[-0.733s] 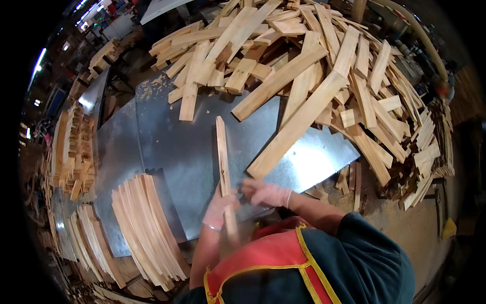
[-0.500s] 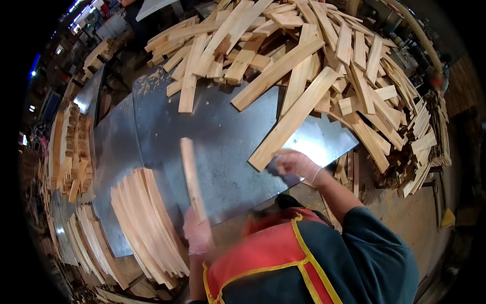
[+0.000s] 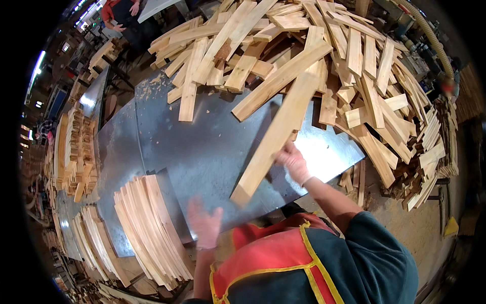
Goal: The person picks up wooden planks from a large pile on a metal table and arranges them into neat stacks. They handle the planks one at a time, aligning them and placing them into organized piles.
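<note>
The right hand (image 3: 292, 161) has its fingers bent closely around the right long edge of a pale, flat wooden plank (image 3: 276, 139) – a narrow grip, with the fingertips partly hidden by the wood. The left hand (image 3: 204, 222) holds nothing: its fingers are spread wide (motion blur softens them, so their exact bend is hard to read), and the thumb stands off to the right.

The plank slants from upper right to lower left, passing to the left of the right hand's fingers. Its far end overlaps a heap of loose boards (image 3: 357, 55), and its near end points down toward the space between the two hands, well apart from the left fingers. Whether that near end touches the sheet-metal tabletop (image 3: 177, 147) I cannot tell.

The right forearm (image 3: 331, 200) comes in from the lower right, angled up and leftward over the table's near edge. The left forearm (image 3: 203, 273) rises almost straight from the lower edge, its hand raised beside a curved-looking stack of wooden strips (image 3: 152, 228) on its left. Between the arms shows a red apron (image 3: 273, 253) with yellow trim – worn over a dark shirt (image 3: 374, 243).
</note>
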`<action>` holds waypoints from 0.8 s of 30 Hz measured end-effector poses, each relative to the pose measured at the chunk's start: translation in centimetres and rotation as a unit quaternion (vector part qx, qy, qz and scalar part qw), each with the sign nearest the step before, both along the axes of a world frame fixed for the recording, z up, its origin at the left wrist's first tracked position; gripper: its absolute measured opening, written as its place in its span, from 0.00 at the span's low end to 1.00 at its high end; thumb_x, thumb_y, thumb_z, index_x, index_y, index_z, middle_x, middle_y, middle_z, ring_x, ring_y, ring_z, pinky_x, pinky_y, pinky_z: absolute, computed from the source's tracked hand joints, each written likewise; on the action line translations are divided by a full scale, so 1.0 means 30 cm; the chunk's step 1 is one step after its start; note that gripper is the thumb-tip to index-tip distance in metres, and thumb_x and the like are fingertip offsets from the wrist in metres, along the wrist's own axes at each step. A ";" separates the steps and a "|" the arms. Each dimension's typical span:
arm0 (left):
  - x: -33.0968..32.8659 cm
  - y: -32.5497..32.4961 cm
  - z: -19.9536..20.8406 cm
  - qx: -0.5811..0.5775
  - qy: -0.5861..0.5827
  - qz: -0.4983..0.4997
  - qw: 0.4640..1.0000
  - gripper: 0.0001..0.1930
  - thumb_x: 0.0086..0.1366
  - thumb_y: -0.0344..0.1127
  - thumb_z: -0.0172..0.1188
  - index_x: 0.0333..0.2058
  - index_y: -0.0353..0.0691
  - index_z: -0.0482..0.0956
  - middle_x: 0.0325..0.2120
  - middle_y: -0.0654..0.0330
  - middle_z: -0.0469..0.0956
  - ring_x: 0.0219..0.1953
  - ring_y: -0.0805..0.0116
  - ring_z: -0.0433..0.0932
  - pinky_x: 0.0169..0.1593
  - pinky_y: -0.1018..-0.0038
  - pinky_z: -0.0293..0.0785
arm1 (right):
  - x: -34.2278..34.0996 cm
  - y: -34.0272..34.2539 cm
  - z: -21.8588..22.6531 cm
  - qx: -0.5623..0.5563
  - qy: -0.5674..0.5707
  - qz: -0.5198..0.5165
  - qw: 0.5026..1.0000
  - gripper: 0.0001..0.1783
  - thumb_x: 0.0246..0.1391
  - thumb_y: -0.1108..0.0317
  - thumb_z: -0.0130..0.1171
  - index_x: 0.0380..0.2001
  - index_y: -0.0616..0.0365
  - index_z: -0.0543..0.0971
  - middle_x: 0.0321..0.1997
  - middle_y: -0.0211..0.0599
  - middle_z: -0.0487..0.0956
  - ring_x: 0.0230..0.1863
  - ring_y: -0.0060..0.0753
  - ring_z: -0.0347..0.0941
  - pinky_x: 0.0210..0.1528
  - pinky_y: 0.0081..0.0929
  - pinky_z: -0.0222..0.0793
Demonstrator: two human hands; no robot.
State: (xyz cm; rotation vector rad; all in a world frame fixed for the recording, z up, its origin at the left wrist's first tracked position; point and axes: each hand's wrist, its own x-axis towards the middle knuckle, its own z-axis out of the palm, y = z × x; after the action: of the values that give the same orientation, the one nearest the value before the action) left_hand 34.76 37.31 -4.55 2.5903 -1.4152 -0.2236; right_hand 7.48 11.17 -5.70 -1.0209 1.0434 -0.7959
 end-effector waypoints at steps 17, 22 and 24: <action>-0.154 -0.145 0.080 0.065 0.322 0.146 0.933 0.42 0.61 0.38 0.61 0.73 0.41 0.58 0.52 0.42 0.80 0.53 0.36 0.79 0.60 0.51 0.75 | 0.226 -0.700 0.030 0.041 -0.051 -0.109 0.992 0.23 0.57 0.61 0.68 0.51 0.62 0.75 0.48 0.42 0.82 0.49 0.37 0.80 0.45 0.37 0.80; 0.055 0.223 -0.034 0.066 0.032 0.196 0.978 0.38 0.60 0.34 0.60 0.70 0.40 0.65 0.62 0.43 0.74 0.64 0.40 0.72 0.67 0.50 0.68 | 0.178 -0.328 0.118 0.037 -0.055 0.058 0.996 0.25 0.56 0.61 0.67 0.53 0.63 0.77 0.46 0.38 0.83 0.45 0.33 0.80 0.46 0.33 0.79; 0.149 0.337 -0.071 0.071 -0.162 0.131 0.976 0.39 0.59 0.36 0.62 0.71 0.41 0.64 0.68 0.47 0.68 0.70 0.43 0.65 0.72 0.48 0.61 | 0.170 -0.211 0.115 -0.017 0.035 0.078 0.996 0.25 0.56 0.62 0.67 0.54 0.63 0.78 0.46 0.37 0.83 0.45 0.30 0.80 0.48 0.29 0.77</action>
State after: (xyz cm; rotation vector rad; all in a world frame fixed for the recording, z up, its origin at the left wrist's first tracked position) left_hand 39.23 47.41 -6.68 3.0037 -1.1616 0.1476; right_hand 12.57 4.84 -2.25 -1.1511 1.0000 -0.6562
